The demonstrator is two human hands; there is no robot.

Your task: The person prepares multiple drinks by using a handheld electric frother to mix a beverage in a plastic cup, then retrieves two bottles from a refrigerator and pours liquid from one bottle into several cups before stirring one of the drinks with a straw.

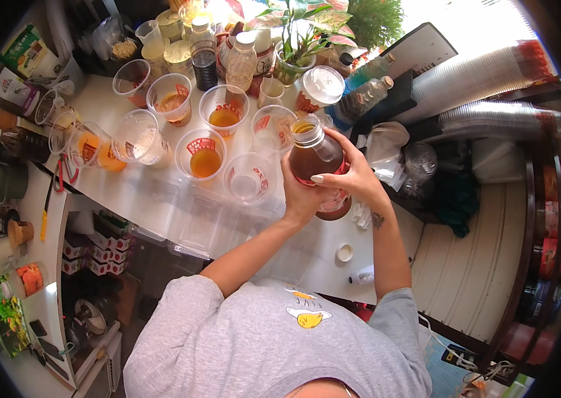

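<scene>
Both my hands hold a large clear bottle of dark brown liquid, its mouth uncapped and tipped slightly away. My left hand supports its left side, and my right hand wraps its right side with the thumb across the front. Left of the bottle stand two clear plastic cups with amber liquid, a front one and a back one. Two cups that look empty, one in front and one behind, stand nearest the bottle. A white cap lies on the white table.
Further left are cups with orange drink, whitish contents and reddish-brown contents. Bottles and a potted plant line the back. Stacked cups lie at right. Red-handled scissors lie near the left edge.
</scene>
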